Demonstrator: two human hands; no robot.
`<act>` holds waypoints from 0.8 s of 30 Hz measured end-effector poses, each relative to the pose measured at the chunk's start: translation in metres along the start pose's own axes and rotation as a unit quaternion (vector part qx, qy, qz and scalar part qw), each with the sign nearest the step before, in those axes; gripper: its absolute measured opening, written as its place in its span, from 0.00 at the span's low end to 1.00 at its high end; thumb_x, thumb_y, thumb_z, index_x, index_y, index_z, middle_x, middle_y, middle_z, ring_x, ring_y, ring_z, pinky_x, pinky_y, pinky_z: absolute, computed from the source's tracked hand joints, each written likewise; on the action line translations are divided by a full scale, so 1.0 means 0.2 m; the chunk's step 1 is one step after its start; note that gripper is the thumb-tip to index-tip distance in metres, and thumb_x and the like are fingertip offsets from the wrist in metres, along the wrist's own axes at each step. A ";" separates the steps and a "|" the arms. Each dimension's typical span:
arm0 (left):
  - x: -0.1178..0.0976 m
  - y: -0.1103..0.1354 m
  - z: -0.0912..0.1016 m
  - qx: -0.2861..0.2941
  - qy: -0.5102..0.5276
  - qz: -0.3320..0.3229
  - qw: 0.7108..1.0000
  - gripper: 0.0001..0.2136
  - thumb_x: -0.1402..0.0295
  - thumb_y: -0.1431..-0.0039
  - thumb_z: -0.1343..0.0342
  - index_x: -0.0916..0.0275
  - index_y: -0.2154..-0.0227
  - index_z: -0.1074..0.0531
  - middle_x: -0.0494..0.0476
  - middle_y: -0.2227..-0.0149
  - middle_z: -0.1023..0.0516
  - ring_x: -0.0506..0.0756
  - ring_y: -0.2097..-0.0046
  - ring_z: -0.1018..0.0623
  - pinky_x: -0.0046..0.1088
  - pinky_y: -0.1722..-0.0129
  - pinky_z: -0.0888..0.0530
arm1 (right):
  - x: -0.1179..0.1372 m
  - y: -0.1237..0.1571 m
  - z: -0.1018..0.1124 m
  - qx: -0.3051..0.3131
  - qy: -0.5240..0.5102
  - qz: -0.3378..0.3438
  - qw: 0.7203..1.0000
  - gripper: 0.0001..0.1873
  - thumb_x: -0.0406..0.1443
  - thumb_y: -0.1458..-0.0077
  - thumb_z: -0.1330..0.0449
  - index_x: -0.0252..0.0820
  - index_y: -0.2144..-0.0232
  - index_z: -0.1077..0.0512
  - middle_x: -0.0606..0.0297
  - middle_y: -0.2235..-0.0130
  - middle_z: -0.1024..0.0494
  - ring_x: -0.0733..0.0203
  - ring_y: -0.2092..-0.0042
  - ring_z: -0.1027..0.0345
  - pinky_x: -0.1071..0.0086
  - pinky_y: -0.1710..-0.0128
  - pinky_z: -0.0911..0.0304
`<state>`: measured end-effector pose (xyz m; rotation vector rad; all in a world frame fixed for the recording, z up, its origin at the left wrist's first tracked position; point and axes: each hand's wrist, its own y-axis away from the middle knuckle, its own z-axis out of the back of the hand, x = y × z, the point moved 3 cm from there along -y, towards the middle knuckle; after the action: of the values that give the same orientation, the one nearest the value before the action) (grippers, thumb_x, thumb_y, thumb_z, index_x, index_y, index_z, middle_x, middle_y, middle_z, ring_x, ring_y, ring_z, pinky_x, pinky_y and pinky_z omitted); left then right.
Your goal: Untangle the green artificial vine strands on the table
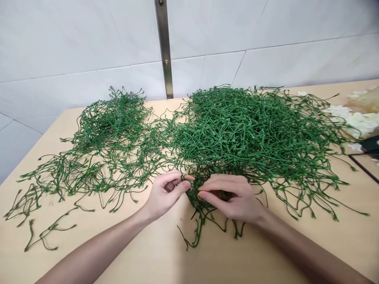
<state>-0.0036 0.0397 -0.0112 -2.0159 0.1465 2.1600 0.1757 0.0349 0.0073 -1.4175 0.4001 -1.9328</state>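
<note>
Pinched narrowly between thumb and forefinger, the left hand holds the top of a small bunch of green stems, and the right hand closes over the same bunch from the other side, its fingers laid flat across it and its thumb hidden beneath. That fine fingertip hold seems suited to stems this thin and springy, which would likely slip from a looser grasp. The bunch lies at the near edge of the large tangled pile, its loose ends trailing toward the person on the wooden table. To the left, well apart from the hands, a thinner, flatter pile spreads out, with a few single sprigs lying nearer still. At the far right sit pale white petals and part of a dark object at the picture's edge. Behind the table stands a white tiled wall with a brass strip running down it.
</note>
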 end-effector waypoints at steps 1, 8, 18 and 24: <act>0.00 0.00 0.00 -0.008 -0.005 -0.001 1.000 0.14 0.58 0.47 0.38 0.65 0.77 0.25 0.50 0.82 0.34 0.46 0.78 0.41 0.25 0.81 0.45 | 0.00 0.00 -0.01 0.019 -0.007 -0.006 1.000 0.04 0.28 0.47 0.37 0.39 0.70 0.22 0.64 0.75 0.21 0.66 0.76 0.30 0.74 0.77 0.33; -0.03 0.00 0.01 -0.048 0.007 -0.096 0.994 0.06 0.66 0.48 0.36 0.64 0.73 0.22 0.58 0.70 0.21 0.52 0.67 0.25 0.27 0.68 0.29 | 0.03 -0.01 -0.01 0.061 -0.021 0.004 0.998 0.06 0.29 0.45 0.39 0.39 0.68 0.22 0.61 0.69 0.19 0.65 0.71 0.26 0.74 0.71 0.29; -0.01 0.01 0.00 -0.034 0.068 -0.044 0.996 0.07 0.66 0.48 0.35 0.64 0.72 0.25 0.56 0.72 0.21 0.50 0.71 0.24 0.24 0.69 0.26 | 0.01 -0.02 0.01 0.035 -0.017 -0.033 0.999 0.09 0.29 0.43 0.41 0.40 0.62 0.22 0.59 0.64 0.18 0.62 0.63 0.23 0.71 0.62 0.26; 0.01 0.01 -0.01 -0.014 0.114 -0.042 0.993 0.07 0.67 0.47 0.36 0.64 0.71 0.28 0.58 0.68 0.20 0.53 0.65 0.20 0.28 0.62 0.24 | -0.01 -0.01 0.01 0.016 -0.004 -0.047 0.999 0.03 0.30 0.48 0.36 0.41 0.70 0.21 0.57 0.60 0.20 0.63 0.67 0.24 0.72 0.70 0.27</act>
<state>-0.0031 0.0367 -0.0128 -2.2369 0.0593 1.8894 0.1771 0.0391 0.0075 -1.4462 0.3024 -1.9986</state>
